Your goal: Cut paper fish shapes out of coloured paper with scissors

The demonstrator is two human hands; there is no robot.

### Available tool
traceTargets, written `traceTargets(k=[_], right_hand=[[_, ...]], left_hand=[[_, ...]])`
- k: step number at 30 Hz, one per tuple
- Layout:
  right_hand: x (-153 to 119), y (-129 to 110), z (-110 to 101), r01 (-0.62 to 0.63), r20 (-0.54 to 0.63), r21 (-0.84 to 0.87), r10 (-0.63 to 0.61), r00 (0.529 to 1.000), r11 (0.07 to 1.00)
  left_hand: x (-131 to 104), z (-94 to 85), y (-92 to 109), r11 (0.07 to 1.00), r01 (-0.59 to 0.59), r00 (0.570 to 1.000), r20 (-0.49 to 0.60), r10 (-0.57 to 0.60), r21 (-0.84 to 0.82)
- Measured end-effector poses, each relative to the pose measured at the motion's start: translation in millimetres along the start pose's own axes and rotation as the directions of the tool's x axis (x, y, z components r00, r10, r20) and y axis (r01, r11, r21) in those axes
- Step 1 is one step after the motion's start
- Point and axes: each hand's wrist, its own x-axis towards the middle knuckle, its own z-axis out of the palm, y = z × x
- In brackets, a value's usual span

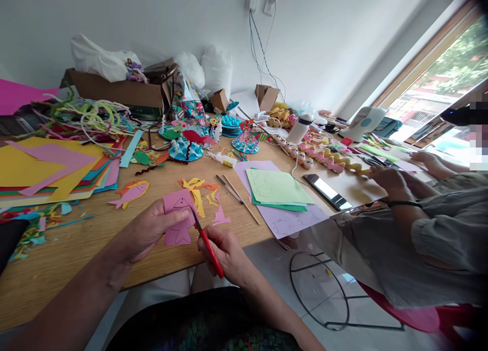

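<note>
We see the drawn fish (182,205) partly covered by the left hand (149,228), which pinches the pink paper (186,230) above the table's (76,262) near side. The right hand (227,253) is closed around the red scissors (210,250).

Pink paper (178,234) with drawn fish, and red-handled scissors (209,251), both held at the table's near edge.
Paper: a small, roughly rectangular piece, pinched at its left side by the left hand (150,228), thumb across the face; bears a dark fish outline, head uppermost with a dotted eye, forked tail at the bottom; outline not cut out. Scissors: gripped by the handles in the right hand (225,252), tilted, dark blades pointing up and leftward at the paper's right edge; blade opening too small to determine.
</note>
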Motion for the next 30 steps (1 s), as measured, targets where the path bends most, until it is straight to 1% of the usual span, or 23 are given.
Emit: traceTargets(k=[7, 11, 17, 21, 26, 30], right_hand=[[-0.3, -0.2, -0.4, -0.015, -0.021, -0.027, 0.014, 1.000, 1.000], [0.3, -0.1, -0.2, -0.007, -0.012, -0.028, 0.006, 1.000, 1.000], [-0.7, 1.1, -0.2, 0.026, -0.009, -0.033, -0.026, 1.000, 0.999], [-1.6, 0.9, -0.3, 0.019, -0.008, -0.021, -0.019, 1.000, 1.000], [-1.9, 0.9, -0.9, 0.016, -0.007, -0.017, -0.016, 1.000, 1.000], [-1.9, 1.0, -1.7, 0.021, -0.006, -0.024, -0.021, 1.000, 0.999]], left_hand=[[1.8, -0.9, -4.4, 0.998, 0.022, 1.000, 0.002, -0.022, -0.060], [1.7, -0.4, -3.6, 0.998, 0.013, 1.000, -0.010, -0.013, -0.059], [0.4, 1.2, -3.5, 0.998, 0.025, 1.000, 0.012, -0.025, -0.058], [0.4, 1.1, -3.8, 0.998, 0.026, 1.000, 0.016, -0.026, -0.053], [2.2, -0.5, -3.8, 0.995, 0.055, 0.998, 0.023, -0.053, -0.078], [3.9, -3.1, -6.4, 0.996, 0.065, 0.997, 0.036, -0.063, -0.060]])
